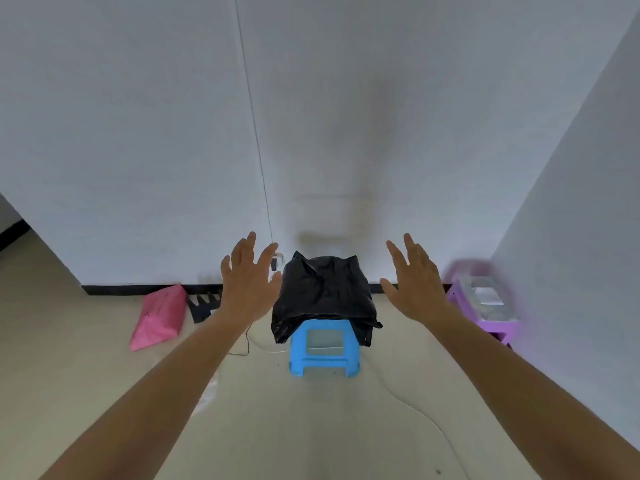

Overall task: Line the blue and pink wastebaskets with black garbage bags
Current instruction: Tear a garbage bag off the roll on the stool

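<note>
Beige floor, white wall corner. Black garbage bag [323, 296] sits draped over something on a blue stool [323, 355], centre frame; can't tell whether a basket is under it. Left hand [247, 285] and right hand [417, 282] flank it, fingers spread, holding nothing, not touching. Likely next: grip both sides of the bag low, pull evenly so it doesn't slide off. Pink item [160, 317] lies by the wall, well left; purple stool [485, 306] right.

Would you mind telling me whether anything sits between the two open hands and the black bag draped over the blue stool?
Nothing visible does. The left hand and right hand flank the black bag, with only open air between.
</note>
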{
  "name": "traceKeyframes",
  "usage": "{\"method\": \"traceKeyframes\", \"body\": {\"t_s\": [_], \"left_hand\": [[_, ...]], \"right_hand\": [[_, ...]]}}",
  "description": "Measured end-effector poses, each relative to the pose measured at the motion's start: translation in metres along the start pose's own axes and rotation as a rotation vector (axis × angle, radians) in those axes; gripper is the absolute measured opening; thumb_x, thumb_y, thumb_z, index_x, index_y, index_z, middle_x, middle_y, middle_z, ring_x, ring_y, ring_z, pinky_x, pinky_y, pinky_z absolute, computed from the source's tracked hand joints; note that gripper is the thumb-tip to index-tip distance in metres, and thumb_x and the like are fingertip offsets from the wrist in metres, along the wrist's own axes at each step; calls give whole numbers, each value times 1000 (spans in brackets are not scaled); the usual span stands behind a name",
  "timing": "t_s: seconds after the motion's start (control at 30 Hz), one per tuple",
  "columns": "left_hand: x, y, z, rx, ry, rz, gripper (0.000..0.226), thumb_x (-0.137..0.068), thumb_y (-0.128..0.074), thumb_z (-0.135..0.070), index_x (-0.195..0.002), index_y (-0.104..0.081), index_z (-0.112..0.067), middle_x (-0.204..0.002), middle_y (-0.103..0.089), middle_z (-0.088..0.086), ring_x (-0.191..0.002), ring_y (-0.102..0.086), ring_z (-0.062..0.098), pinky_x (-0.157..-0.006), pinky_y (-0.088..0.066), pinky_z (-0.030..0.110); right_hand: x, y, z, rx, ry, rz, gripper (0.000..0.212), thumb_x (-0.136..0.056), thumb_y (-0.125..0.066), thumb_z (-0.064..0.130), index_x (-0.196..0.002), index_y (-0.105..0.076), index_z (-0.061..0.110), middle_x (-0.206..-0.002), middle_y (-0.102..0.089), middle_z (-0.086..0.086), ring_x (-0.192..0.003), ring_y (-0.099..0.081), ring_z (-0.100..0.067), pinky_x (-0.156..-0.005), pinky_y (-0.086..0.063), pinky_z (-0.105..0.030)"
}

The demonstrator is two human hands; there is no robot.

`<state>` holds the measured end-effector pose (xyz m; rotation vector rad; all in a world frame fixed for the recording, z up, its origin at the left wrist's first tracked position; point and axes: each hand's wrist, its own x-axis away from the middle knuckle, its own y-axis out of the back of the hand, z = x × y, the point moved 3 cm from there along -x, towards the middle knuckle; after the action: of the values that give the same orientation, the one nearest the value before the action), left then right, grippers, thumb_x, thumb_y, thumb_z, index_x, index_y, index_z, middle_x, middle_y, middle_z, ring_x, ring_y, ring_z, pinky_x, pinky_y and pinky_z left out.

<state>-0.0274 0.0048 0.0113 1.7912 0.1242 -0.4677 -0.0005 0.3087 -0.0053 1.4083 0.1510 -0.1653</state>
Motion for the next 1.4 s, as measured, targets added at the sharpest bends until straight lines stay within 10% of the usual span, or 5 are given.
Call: {"method": "traceKeyframes", "body": {"t_s": [0.47, 0.87, 1.03, 1.13, 1.4], "left_hand": [[-186, -236, 57, -28, 123, 418, 54, -95, -46, -43, -144, -39, -21, -158, -22, 16, -146, -16, 34, -112, -22, 59], [-157, -477, 118, 9, 343, 729, 83, -81, -61, -60, -149, -23, -32, -160, -4, 18, -146, -2, 38, -113, -18, 62], [-115, -574, 150, -41, 318, 815, 81, -76, -67, -62, -145, -33, -37, -161, 0, 19, -147, 4, 40, -110, -11, 67], [-106, -598, 163, -27, 298, 761, 38, -88, -63, -35, -126, -62, -27, -158, -21, 18, -146, -11, 38, -111, -18, 63], [-177, -539, 154, 68, 235, 484, 23, -93, -58, -24, -110, -72, -18, -137, -54, 11, -133, -40, 35, -107, -31, 50]], "right_hand": [[-188, -172, -81, 15, -176, 285, 77, -92, -54, 44, -154, -15, 21, -161, -7, -18, -143, -17, -40, -111, -27, -51], [-224, -428, -109, -65, -287, 652, 104, -78, -76, 38, -154, -8, 26, -159, 7, -22, -145, -3, -44, -115, -20, -54], [-197, -538, -109, 7, -286, 649, 92, -76, -76, 44, -152, -26, 26, -158, 4, -26, -144, 5, -47, -115, -12, -57], [-196, -569, -102, 75, -185, 602, 44, -88, -67, 31, -130, -56, 21, -156, -18, -27, -145, -7, -46, -116, -15, -54], [-251, -493, -95, -91, -343, 224, 21, -93, -54, 12, -113, -62, 13, -121, -62, -11, -123, -50, -37, -94, -43, -47]]}}
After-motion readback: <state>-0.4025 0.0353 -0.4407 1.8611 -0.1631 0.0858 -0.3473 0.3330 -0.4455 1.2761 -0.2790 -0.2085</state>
